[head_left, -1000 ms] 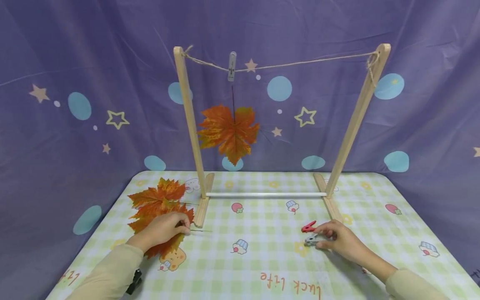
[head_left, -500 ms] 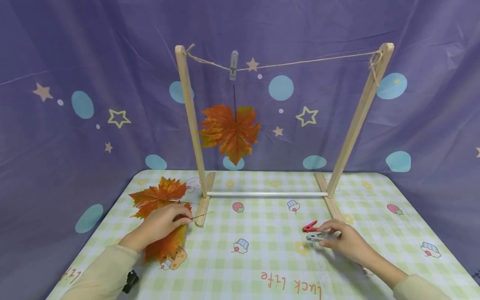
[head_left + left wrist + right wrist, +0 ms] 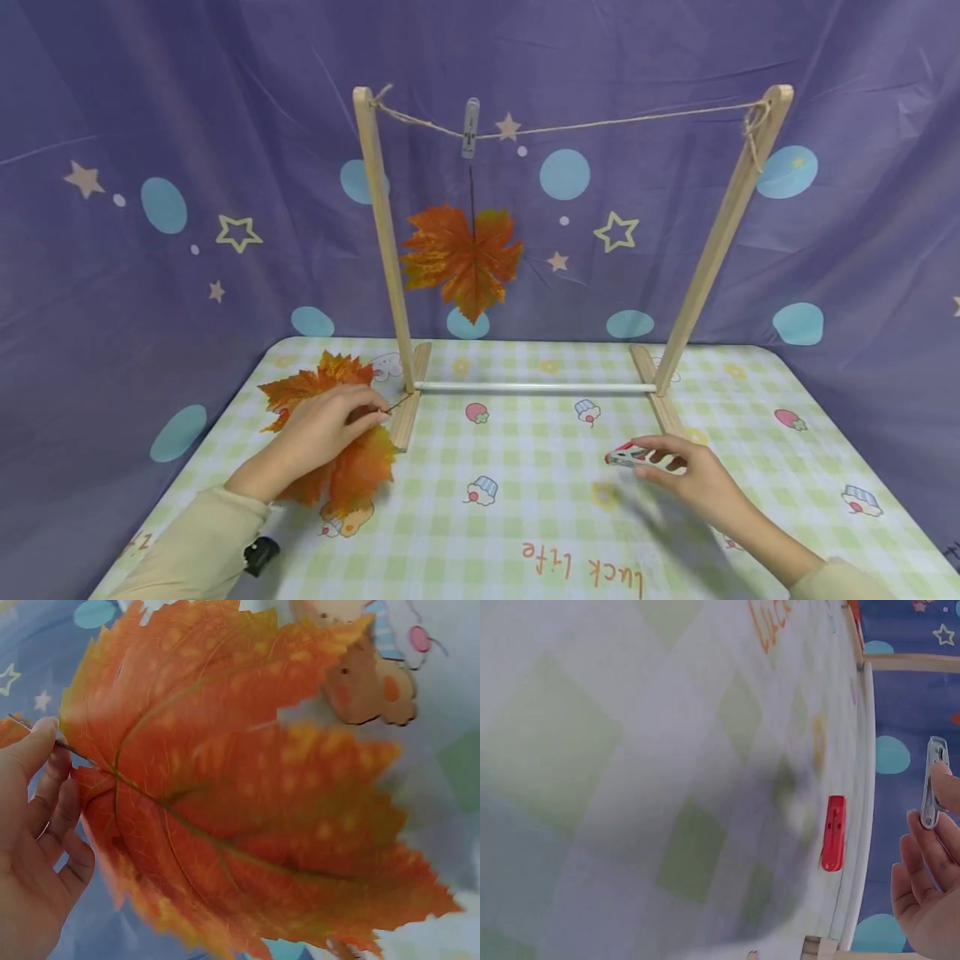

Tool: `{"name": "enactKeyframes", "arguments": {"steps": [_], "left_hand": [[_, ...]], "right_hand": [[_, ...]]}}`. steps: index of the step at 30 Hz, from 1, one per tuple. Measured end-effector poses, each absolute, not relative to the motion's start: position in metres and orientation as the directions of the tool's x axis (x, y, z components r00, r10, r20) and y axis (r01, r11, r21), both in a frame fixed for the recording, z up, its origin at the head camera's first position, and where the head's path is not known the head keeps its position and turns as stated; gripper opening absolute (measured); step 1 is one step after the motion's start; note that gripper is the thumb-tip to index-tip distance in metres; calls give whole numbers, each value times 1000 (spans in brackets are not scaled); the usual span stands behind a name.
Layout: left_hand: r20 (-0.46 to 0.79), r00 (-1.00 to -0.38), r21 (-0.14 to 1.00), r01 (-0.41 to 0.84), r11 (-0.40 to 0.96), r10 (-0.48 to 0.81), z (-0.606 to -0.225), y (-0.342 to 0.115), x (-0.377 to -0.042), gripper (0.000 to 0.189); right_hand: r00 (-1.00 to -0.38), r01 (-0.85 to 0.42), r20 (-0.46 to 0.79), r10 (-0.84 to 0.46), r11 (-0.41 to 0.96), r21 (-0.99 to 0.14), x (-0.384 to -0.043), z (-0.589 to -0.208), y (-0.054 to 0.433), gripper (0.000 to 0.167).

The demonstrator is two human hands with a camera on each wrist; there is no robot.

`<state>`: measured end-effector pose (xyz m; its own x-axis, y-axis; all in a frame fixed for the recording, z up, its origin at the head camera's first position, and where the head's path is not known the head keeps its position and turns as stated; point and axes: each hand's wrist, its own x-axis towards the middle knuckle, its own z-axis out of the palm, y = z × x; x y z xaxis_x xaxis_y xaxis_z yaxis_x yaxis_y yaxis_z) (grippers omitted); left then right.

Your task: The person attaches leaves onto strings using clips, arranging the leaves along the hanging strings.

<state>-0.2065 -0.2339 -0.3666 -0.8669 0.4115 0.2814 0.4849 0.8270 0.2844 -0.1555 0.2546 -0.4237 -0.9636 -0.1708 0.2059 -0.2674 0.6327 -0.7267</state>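
Observation:
My left hand (image 3: 330, 425) pinches the thin stem of an orange maple leaf (image 3: 225, 780) between thumb and fingers; the leaf hangs below the hand. Another autumn leaf (image 3: 300, 392) lies on the table under that hand. On the right, my right hand (image 3: 686, 471) holds a grey clothespin (image 3: 934, 780) by thumb and fingers, lifted over the table. A red clothespin (image 3: 833, 834) lies on the cloth beneath, mostly covered by the grey one in the head view. A third leaf (image 3: 468, 262) hangs by its stem from a grey clothespin (image 3: 470, 129) clipped on the twine.
A wooden frame (image 3: 382, 233) stands at the back of the table, its two posts joined by twine (image 3: 622, 122) above and a white rod (image 3: 532, 387) below. A checkered cloth (image 3: 540, 492) covers the table. Behind hangs a purple curtain (image 3: 637, 50).
My left hand has risen slightly and moved away from me, lifting the leaf by its stem. My right hand has raised the grey clothespin off the table.

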Motion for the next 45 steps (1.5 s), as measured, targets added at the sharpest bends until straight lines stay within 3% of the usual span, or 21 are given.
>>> {"name": "enactKeyframes", "arguments": {"steps": [6,20,30,45], "left_hand": [[283,-873,304,475,826,398,-352,-230,-201,8],[384,-843,306,501,809,377,-337,-215,-196,13],[445,-832,334,497,801,331,-336,-190,-199,16],[567,-757,347,577,739,325,-338,-145,-209,14]], "right_hand": [[-971,-238,177,-159,609,-757,-151,-416,249,34],[-933,-351,331,-143,575,-739,-156,-399,238,30],[-938,-335,326,-122,571,-749,-164,-384,229,31],[-923,-353,381,-54,515,-781,-175,-357,223,30]]}}
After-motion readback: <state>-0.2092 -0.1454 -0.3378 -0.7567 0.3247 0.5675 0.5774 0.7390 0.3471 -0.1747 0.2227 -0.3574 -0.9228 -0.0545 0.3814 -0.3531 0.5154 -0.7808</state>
